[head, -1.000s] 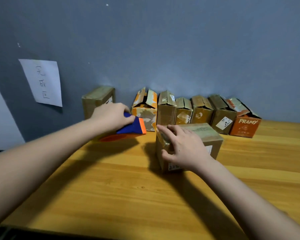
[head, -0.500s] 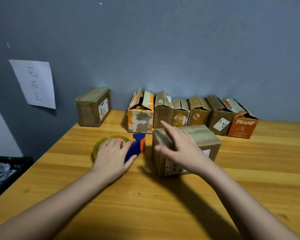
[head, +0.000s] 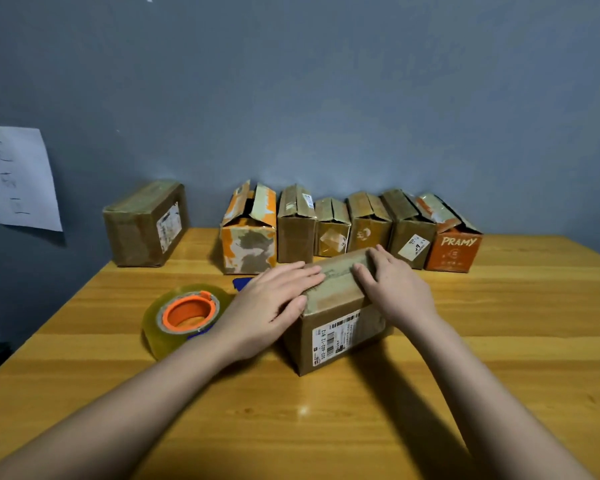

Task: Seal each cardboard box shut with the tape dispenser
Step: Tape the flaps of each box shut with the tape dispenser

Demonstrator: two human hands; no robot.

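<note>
A brown cardboard box point(head: 340, 336) with a white barcode label stands in the middle of the wooden table point(head: 326, 427), its top flaps closed. My left hand point(head: 274, 303) lies flat on the box's left top edge, fingers stretched out. My right hand point(head: 395, 289) rests palm down on the right side of the top. Left of the box, the tape dispenser point(head: 184, 315) lies on the table with its clear tape roll and orange core up; its blue handle is mostly hidden behind my left hand. Neither hand touches it.
Along the grey wall stands a row of several small boxes with loose flaps, from an orange-patched box point(head: 248, 233) to an orange PRAMY box point(head: 454, 252). A closed brown box point(head: 146, 226) stands apart at the far left. A paper sheet point(head: 18, 178) hangs on the wall.
My left hand has let go of the tape dispenser, which now lies on the table, and moved onto the box. My right hand has settled flat on the box top.
</note>
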